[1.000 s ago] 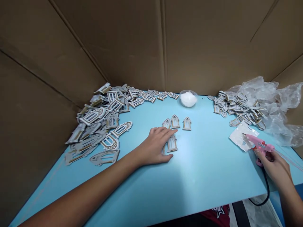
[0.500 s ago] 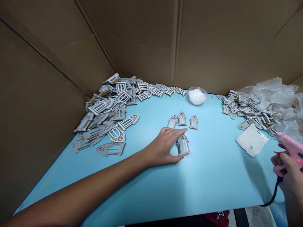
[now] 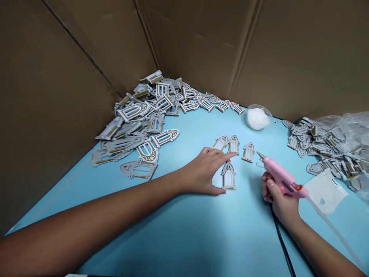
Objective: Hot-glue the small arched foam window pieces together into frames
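My left hand (image 3: 206, 171) rests on the table with thumb and fingers apart, its thumb tip by the lower edge of a small arched window piece (image 3: 228, 177). Its fingertips are near the bottom of another arched piece (image 3: 233, 145). Beside that one lie a tilted piece (image 3: 220, 143) and a separate piece (image 3: 248, 152). My right hand (image 3: 281, 200) is closed round a pink glue gun (image 3: 278, 173). The gun's metal nozzle points up and left, just right of the separate piece.
Larger window pieces (image 3: 134, 111) are heaped at the back left. A clear bowl of white material (image 3: 257, 117) stands near the cardboard wall (image 3: 302, 57). At right are smaller pieces (image 3: 323, 144), plastic bags (image 3: 354, 130) and a white sheet (image 3: 327, 192). The gun's black cable (image 3: 282, 244) runs toward the front edge.
My right hand has brought the glue gun left from the right edge toward the small pieces. My left hand's fingers have spread slightly off the lower piece. The view has turned and shifted.
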Demonstrator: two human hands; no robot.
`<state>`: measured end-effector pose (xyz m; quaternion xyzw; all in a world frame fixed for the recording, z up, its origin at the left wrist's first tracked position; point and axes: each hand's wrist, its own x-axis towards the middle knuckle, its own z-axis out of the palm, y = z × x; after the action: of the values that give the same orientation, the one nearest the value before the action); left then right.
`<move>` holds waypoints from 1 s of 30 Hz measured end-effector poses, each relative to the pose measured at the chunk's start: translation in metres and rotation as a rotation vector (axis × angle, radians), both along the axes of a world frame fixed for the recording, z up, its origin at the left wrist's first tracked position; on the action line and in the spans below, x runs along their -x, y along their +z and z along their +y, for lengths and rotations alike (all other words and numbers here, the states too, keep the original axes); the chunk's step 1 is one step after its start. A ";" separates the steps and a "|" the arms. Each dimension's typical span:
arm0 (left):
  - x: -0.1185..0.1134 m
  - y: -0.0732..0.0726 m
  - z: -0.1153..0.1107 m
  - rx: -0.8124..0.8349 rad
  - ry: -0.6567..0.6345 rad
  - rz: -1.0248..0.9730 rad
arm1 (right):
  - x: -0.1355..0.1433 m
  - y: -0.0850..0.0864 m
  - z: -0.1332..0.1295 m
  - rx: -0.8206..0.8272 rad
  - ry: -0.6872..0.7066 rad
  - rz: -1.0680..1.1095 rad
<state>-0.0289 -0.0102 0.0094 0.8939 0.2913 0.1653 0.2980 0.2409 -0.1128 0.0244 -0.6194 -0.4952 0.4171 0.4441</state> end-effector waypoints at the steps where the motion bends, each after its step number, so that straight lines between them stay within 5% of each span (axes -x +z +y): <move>1: 0.000 -0.001 0.000 0.002 0.000 -0.009 | -0.002 -0.004 -0.001 0.024 0.016 -0.030; 8: 0.001 -0.005 0.002 -0.024 0.015 -0.065 | -0.006 -0.003 -0.008 0.062 -0.032 -0.244; 18: 0.003 -0.006 0.001 -0.108 -0.002 -0.166 | -0.003 0.004 -0.004 -0.429 0.513 -0.641; 30: 0.002 -0.013 0.002 -0.192 -0.073 -0.251 | -0.001 -0.009 -0.015 -0.455 0.521 -0.678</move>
<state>-0.0308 -0.0077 -0.0040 0.9005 0.2020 0.2919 0.2512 0.2419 -0.1275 0.0151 -0.4630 -0.8293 0.1702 0.2625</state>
